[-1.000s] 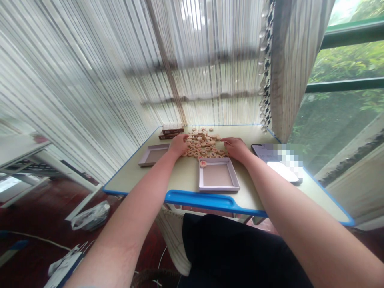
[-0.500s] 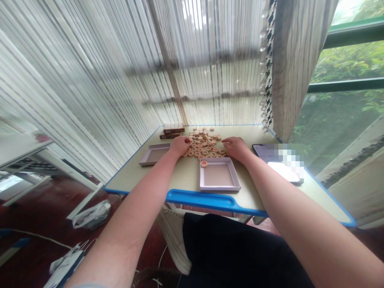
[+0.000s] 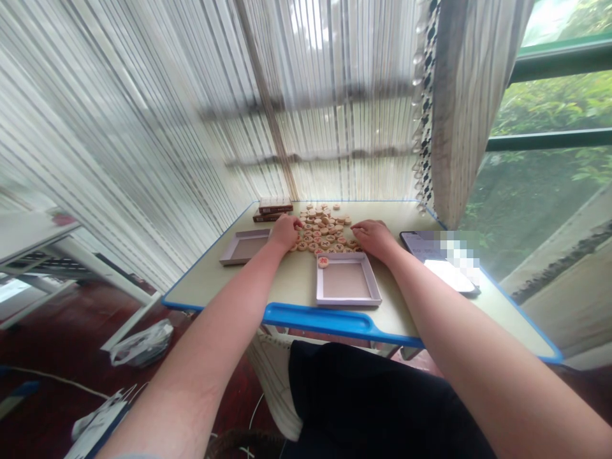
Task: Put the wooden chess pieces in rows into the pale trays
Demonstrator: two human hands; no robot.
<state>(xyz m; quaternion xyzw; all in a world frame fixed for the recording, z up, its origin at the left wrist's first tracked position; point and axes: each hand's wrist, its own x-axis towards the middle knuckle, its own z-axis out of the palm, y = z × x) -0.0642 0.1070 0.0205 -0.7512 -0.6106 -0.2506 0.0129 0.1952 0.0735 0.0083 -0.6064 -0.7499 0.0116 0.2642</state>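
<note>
A spread of round wooden Chinese chess pieces (image 3: 325,231) lies on the table, some face up with red or dark characters, some heaped farther back. My left hand (image 3: 285,232) rests at the left edge of the pieces, its fingers loosely bent and partly hidden. On the opposite side, my right hand (image 3: 373,238) is open, fingers reaching toward the pile and touching or close to the nearest pieces. In front of the pile stands a shallow pale box tray (image 3: 348,301). One piece with a red character (image 3: 324,262) sits in its far left corner.
Left of the pile lies a second shallow tray (image 3: 232,261), with two small stacked boxes (image 3: 276,205) behind it. A phone (image 3: 442,264) lies at the right. The table (image 3: 201,287) has a blue rim (image 3: 325,319). Striped curtains (image 3: 335,172) hang behind it.
The view has shifted slightly. Both hands stay at the sides of the pile, with the right-hand fingers slightly nearer the pieces. The red-character piece remains in the tray's corner.
</note>
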